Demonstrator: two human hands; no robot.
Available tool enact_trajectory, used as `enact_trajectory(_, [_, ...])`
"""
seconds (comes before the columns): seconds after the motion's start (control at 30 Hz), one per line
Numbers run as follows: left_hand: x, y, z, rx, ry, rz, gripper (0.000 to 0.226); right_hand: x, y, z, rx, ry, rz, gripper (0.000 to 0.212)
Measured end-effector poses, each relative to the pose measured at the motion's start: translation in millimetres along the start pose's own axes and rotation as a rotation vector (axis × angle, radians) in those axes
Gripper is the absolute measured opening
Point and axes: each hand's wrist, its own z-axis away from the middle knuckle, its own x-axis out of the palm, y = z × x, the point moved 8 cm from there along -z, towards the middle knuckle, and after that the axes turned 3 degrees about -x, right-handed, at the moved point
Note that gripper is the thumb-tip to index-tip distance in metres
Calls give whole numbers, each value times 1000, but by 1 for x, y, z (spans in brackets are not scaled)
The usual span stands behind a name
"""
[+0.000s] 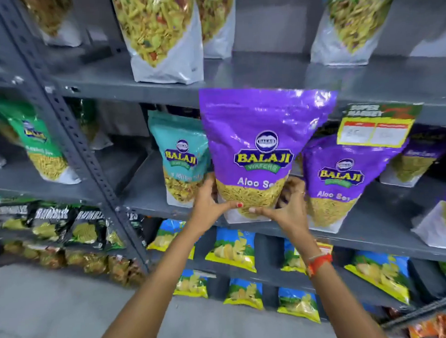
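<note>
The person's left hand (210,202) and right hand (288,207) each gripped a bottom corner of the purple pouch (262,146), fingers curled round its base, apparently to keep it upright and label-forward at the front edge of the middle shelf (141,193). It stood between the teal pouch (183,157) and a second purple pouch (337,181), close to both, so sideways room was slight. Its top overlapped the lip of the upper shelf (263,72), leaving free room only toward the aisle.
</note>
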Motion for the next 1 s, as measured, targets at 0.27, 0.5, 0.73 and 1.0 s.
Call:
enact_trajectory(0.27, [8,-98,-53,-198,-45,-18,73,28,96,-27,140,73,54,104])
enact_trajectory(0.5, [19,-134,-88,-253,-128,-22,71,35,118,-47,137,180,163,88])
enact_trajectory(0.73, [16,-149,-55,-258,-95,31,83,44,96,-11,67,385,208,98])
enact_trajectory(1.0, [-129,-129,-9,-69,550,-95,56,164,87,-1,90,-80,122,65])
